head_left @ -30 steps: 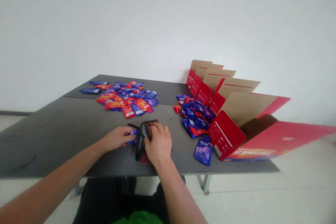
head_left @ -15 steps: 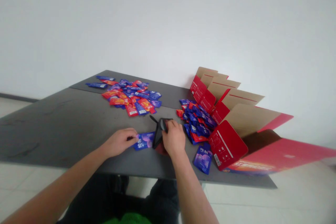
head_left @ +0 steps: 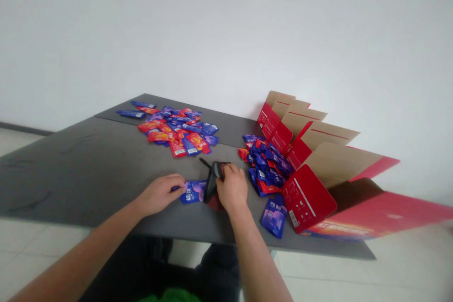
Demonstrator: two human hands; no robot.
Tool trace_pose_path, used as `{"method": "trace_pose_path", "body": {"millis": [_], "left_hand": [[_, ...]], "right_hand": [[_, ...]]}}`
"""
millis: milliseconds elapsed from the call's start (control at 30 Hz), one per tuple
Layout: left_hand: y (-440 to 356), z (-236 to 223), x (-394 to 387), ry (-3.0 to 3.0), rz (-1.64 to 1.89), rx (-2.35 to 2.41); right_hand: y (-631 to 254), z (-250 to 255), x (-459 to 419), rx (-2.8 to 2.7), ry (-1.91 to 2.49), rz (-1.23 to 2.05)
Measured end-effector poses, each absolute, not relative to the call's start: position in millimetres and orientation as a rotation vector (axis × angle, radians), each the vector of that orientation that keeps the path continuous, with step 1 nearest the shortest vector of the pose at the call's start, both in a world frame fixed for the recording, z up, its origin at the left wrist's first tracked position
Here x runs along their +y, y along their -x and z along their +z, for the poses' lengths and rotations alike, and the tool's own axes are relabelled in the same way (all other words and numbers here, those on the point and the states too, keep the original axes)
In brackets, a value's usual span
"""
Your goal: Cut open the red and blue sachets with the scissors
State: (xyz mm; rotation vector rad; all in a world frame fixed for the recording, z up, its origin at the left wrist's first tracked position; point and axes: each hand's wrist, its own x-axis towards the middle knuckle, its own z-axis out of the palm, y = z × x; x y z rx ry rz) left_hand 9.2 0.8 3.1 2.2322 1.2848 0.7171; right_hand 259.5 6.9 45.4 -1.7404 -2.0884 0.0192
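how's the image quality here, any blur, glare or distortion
In the head view, the light is soft and even with no strong glare, and shadows by the left hand and right hand are faint; small print on the purple sachet is blurred; wide-angle distortion slants the grey table.

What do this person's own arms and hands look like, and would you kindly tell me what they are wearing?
Both forearms are bare, with no sleeves in view. The left hand and right hand wear no gloves, and neither wrist shows a watch. Below them are dark trousers and a patch of green clothing.
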Motion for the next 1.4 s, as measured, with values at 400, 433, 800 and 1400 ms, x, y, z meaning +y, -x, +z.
{"method": "trace_pose_path", "body": {"millis": [400, 433, 800, 1400], "left_hand": [[-9.9, 4.8, 0.6, -2.227, 0.715, 1.289], [-9.7, 4.7, 0.7, -2.227, 0.713, 1.286], [-10.3, 4.5, 0.6, -2.227, 0.696, 1.314], [-8.7, 3.3, 0.8, -2.235, 0.711, 1.281]], "right_hand": [[-266.7, 37.3, 9.0, -2.119, 1.939, 0.060], [-263.8, 41.9, 7.3, -2.113, 1.908, 0.047], [-239.1, 19.5, -9.5, -2.161, 1.782, 0.060], [-258.7, 28.4, -6.7, -2.063, 1.999, 0.041]]}}
